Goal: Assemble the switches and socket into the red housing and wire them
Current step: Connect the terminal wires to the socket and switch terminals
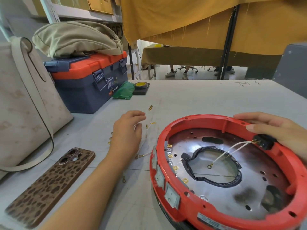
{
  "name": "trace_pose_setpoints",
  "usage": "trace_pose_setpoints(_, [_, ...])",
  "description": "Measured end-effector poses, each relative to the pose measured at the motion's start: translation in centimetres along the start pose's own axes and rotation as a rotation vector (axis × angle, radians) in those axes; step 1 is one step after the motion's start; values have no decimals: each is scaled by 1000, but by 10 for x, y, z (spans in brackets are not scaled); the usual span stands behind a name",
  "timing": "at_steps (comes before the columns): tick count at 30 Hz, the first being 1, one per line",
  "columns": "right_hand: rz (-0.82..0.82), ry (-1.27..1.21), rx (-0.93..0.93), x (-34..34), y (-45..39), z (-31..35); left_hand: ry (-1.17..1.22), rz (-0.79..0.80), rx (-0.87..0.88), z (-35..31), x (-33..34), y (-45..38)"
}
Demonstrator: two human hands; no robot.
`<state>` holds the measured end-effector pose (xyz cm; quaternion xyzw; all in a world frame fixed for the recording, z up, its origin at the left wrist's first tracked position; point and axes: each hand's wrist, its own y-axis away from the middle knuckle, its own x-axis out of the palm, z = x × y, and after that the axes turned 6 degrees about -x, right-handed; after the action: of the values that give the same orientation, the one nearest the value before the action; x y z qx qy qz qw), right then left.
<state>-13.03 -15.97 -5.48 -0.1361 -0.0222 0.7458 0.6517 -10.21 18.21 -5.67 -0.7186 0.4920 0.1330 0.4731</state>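
Red housing [221,218] sat tilted on the grey table [199,97] at lower right, open side up, metal plate [232,188] visible inside with a large central cutout. Right hand [272,130] rested on the far rim of the housing, fingers straight along the rim and thumb laid over the edge just above the black socket [265,142], not curled round anything. Socket was seated in the housing wall at right; two white wires [232,149] ran from its terminals into the cutout, one ending in a ring terminal [209,166]. Rocker switches [172,197] were fitted in the near-left wall, their brass tabs showing along the inside. Left hand [127,131] hovered palm down over loose white leads with brass terminals [149,125] scattered on the table left of the housing, fingers loosely bent; whether the fingertips touched a lead, could not tell, nothing clearly held. Phone [49,186] in a leopard-print case lay face down at lower left. Beige bag [25,105] stood at far left, beside a blue and orange toolbox [89,83] with a khaki bag [76,39] on top. Green plastic [123,91] and yellow tape roll [141,85] lay next to the toolbox.
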Motion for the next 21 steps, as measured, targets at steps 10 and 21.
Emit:
trace_pose_setpoints(10, [-4,6,3,1,1,1,201,-56,25,-3,0,2])
trace_pose_setpoints(21, [6,31,16,-2,-1,-2,-23,-72,59,-2,2,0])
